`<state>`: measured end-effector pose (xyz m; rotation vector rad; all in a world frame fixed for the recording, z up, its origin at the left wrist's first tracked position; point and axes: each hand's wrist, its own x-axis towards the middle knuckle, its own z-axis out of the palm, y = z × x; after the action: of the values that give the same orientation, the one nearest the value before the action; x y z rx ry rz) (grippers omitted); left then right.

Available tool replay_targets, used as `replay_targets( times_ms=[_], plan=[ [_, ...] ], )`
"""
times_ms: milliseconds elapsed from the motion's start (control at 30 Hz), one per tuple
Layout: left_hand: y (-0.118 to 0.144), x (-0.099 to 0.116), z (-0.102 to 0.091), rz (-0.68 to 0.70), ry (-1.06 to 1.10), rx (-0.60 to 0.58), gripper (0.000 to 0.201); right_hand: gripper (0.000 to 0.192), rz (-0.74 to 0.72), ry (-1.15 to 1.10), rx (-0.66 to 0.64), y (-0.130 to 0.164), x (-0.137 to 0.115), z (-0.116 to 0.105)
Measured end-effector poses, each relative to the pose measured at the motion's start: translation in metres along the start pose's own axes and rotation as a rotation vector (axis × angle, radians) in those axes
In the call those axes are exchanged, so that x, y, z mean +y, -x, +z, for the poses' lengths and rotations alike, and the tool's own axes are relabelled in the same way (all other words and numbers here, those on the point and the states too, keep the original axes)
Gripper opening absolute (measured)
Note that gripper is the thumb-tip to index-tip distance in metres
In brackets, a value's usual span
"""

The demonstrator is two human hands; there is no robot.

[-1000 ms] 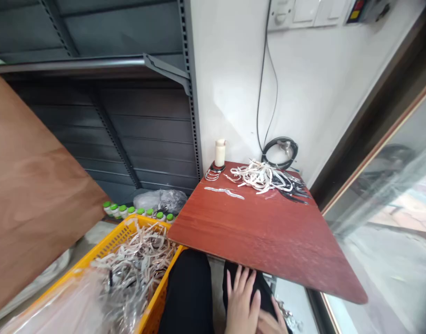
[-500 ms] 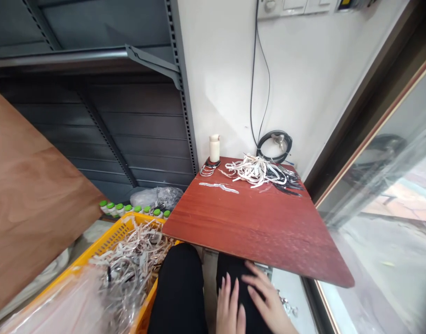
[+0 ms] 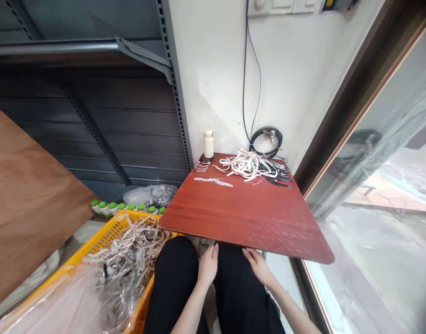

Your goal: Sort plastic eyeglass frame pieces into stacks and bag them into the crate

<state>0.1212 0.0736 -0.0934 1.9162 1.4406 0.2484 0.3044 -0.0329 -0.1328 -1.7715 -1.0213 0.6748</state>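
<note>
Head view, change: my hands have slid forward off my lap toward the table's (image 3: pixel 247 218) near edge.
Left hand (image 3: pixel 207 266): fingers loose, grasping nothing, tips just under that edge.
Right hand (image 3: pixel 257 265): released too, beside it.
Nearest thing: dark red table, worn and scuffed; pale and black strips (image 3: pixel 252 166) piled at its far edge.
Basket (image 3: pixel 108 234): yellow, at my left knee.

The person wears plain black trousers (image 3: pixel 178 283) covering both thighs, the fabric smooth and without visible pattern or seams. Both forearms are bare, with no sleeves reaching into view. The left hand (image 3: pixel 207 266) and right hand (image 3: pixel 257 266) are bare too: no gloves, rings, watch or bracelet show.
</note>
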Motion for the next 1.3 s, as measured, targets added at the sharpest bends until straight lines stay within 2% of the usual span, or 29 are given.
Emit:
replay_targets(
  times_ms=[233, 300, 400, 500, 567, 600, 633, 700, 767, 833, 933, 1033, 1167, 1233, 1300],
  plan=[
    [-0.063, 0.035, -0.006, 0.053, -0.009, 0.053, 0.037, 0.055, 0.117, 0.010, 0.098, -0.040, 0.018, 0.008],
    [-0.064, 0.043, -0.009, 0.104, -0.032, 0.036, 0.037, 0.059, 0.140, 0.014, 0.110, -0.041, 0.022, 0.002],
    [-0.037, 0.040, -0.029, 0.204, -0.079, -0.002, 0.033, 0.063, 0.150, 0.036, 0.133, -0.033, 0.021, -0.012],
    [0.002, 0.011, -0.074, 0.279, -0.116, 0.018, 0.022, 0.062, 0.134, 0.083, 0.184, -0.008, 0.005, -0.020],
    [0.020, -0.021, -0.111, 0.240, -0.118, 0.105, 0.029, 0.055, 0.088, 0.125, 0.204, 0.019, -0.015, -0.010],
    [0.025, -0.039, -0.127, 0.193, -0.111, 0.155, 0.035, 0.051, 0.040, 0.155, 0.217, 0.034, -0.028, 0.000],
    [0.027, -0.056, -0.141, 0.146, -0.098, 0.185, 0.041, 0.047, -0.083, 0.239, 0.215, 0.049, -0.043, 0.015],
    [0.024, -0.085, -0.156, 0.093, -0.044, 0.142, 0.051, 0.034, -0.307, 0.308, 0.073, 0.070, -0.074, 0.053],
    [0.017, -0.104, -0.156, 0.121, 0.035, 0.068, 0.055, 0.037, -0.348, 0.285, -0.081, 0.076, -0.101, 0.092],
    [0.009, -0.112, -0.148, 0.169, 0.102, 0.021, 0.055, 0.028, -0.244, 0.303, -0.117, 0.065, -0.120, 0.122],
    [-0.008, -0.113, -0.136, 0.194, 0.146, 0.044, 0.048, 0.028, -0.270, 0.358, -0.181, 0.033, -0.132, 0.144],
    [-0.028, -0.110, -0.133, 0.165, 0.152, 0.105, 0.038, 0.027, -0.379, 0.395, -0.216, 0.005, -0.135, 0.147],
    [-0.034, -0.108, -0.134, 0.107, 0.163, 0.106, 0.034, 0.029, -0.340, 0.404, -0.188, -0.002, -0.143, 0.142],
    [-0.022, -0.105, -0.135, 0.094, 0.152, 0.127, 0.033, 0.031, -0.340, 0.390, -0.208, 0.010, -0.143, 0.126],
    [-0.003, -0.099, -0.135, 0.099, 0.118, 0.192, 0.033, 0.034, -0.362, 0.335, -0.221, 0.026, -0.133, 0.097]
  ],
)
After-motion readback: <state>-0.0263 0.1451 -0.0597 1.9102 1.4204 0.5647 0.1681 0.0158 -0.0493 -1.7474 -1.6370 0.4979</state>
